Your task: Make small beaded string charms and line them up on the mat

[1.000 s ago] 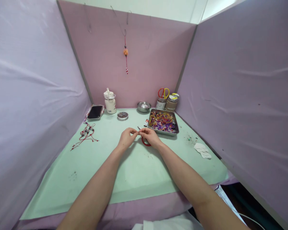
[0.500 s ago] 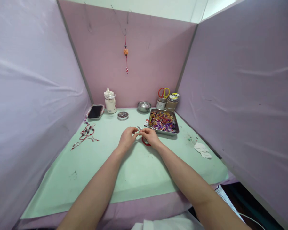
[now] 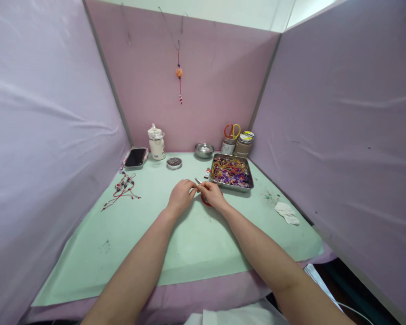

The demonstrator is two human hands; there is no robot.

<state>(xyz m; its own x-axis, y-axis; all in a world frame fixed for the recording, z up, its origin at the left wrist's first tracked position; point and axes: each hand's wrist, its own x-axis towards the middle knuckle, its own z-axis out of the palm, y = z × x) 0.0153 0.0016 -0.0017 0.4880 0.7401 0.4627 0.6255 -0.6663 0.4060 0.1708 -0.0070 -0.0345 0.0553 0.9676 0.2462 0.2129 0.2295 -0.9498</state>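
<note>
Fingertips (image 3: 190, 184) of the left hand (image 3: 181, 196) meet those of the right hand (image 3: 212, 194) just left of the beads, thumbs and forefingers drawn in close! Both hands sit bunched near the middle of the pale green table (image 3: 189, 243), and whatever may be pinched there is too small to make out, so I can't tell whether either is clamped on anything. Directly below the right hand come the red-handled scissors (image 3: 205, 203), a handle loop peeking out on the near side, pale blades poking past the fingertips on the far side; whether skin touches metal, no telling.

Just to the far right, a metal tray (image 3: 235, 188) brims with purple beads and golden strands, a small red-and-white item (image 3: 207, 173) right beside its left edge. Over on the left, red beaded cords (image 3: 124, 184) sprawl near a dark phone (image 3: 136, 158). Far side now: a white bottle (image 3: 157, 146), a round dish (image 3: 174, 167), a steel bowl (image 3: 204, 155). Near the right edge lies a crumpled white cloth (image 3: 287, 213), and high on the pink back panel (image 3: 216, 99) hangs an orange-beaded ornament (image 3: 179, 72)!
</note>
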